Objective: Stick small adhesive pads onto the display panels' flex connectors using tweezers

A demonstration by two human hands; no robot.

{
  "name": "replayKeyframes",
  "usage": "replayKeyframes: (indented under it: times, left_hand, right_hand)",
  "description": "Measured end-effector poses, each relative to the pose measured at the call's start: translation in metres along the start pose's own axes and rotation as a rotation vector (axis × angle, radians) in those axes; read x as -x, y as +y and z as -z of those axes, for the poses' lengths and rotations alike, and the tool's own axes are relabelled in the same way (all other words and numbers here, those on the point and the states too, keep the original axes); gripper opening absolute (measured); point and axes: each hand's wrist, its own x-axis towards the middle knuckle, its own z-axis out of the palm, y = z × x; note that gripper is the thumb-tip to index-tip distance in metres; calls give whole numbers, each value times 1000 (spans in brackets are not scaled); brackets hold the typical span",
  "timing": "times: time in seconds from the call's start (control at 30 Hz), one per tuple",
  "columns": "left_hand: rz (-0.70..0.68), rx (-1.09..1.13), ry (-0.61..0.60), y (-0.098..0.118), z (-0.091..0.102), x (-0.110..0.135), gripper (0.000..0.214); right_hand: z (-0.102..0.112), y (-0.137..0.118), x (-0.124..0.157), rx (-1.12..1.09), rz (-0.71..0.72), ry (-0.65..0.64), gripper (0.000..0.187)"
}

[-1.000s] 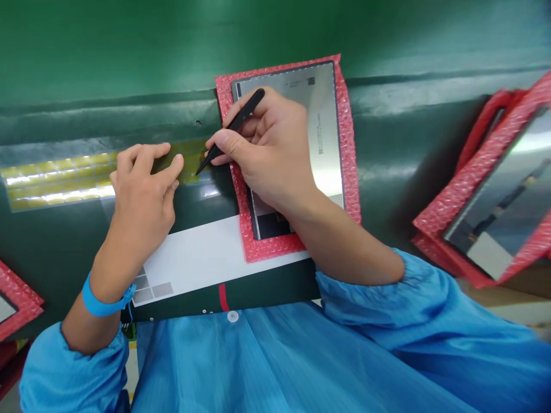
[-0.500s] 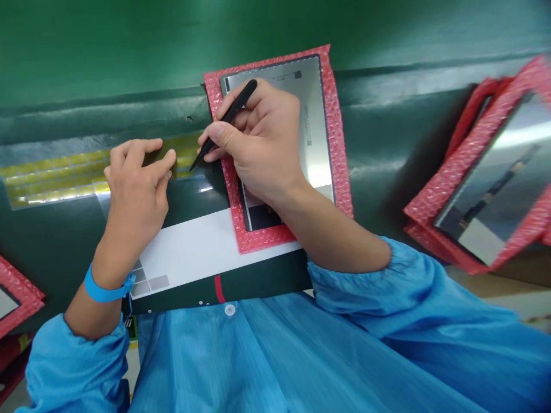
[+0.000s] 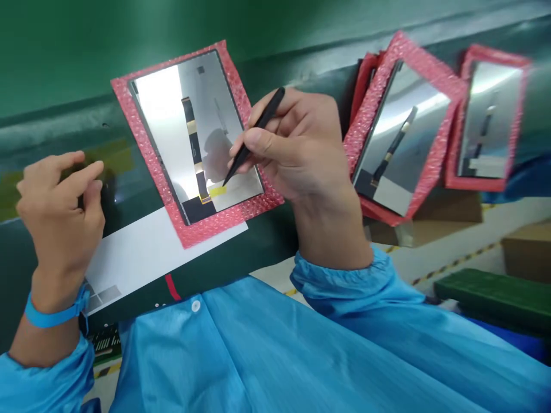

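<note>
My right hand (image 3: 316, 143) pinches black tweezers (image 3: 270, 110), tip down over the lower right of a display panel (image 3: 157, 112). A small yellow tape piece (image 3: 217, 191) shows at the tip; I cannot tell whether it is gripped or lies on the panel. It is beside the lower end of a dark flex cable (image 3: 194, 148) on the panel's shiny back. Under the panel is a pink bubble-wrap sheet (image 3: 243, 94). To the left, my left hand (image 3: 60, 212) is empty with fingers apart, near a blurred strip of yellow tape pieces (image 3: 116, 156).
White paper (image 3: 133, 244) with grey squares lies partly under the bubble wrap. At right is a stack of panels (image 3: 415, 129) in pink bubble wrap, with another wrapped panel (image 3: 493, 115) beyond. Cardboard boxes (image 3: 527, 249) stand lower right.
The view has swung right. My right hand has carried the tweezers from the yellow strip to over the panel, uncovering the flex cable. The left hand stays near the strip.
</note>
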Motion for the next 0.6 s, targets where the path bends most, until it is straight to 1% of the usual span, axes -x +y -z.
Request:
replayKeyframes:
  times: [0.07,0.13,0.23,0.3,0.37,0.43,0.53,0.6]
  left_hand:
    - [-54,-2,22,22,2,6,29]
    - [-108,9,6,48,1,14,31]
    - [-157,4,-96,82,-11,27,37]
    - [-167,-5,-153,95,-23,33,39]
    - [-167,-11,-178,101,-33,37,39]
    - [-179,-18,-187,102,-39,38,39]
    - [-201,-36,-197,100,-42,38,40]
    - [-201,-53,-205,98,-42,38,39]
  right_hand:
    - [6,7,2,-12,-1,-12,46]
    - [6,14,1,-8,6,-56,43]
    - [2,18,-3,14,8,-74,41]
    - [0,17,-4,38,-14,-64,41]
    - [-1,14,-3,41,-10,-56,39]
    - [-3,11,-2,32,23,-40,35]
    - [-7,6,0,54,43,-12,38]
    - [-8,5,1,92,70,-24,39]
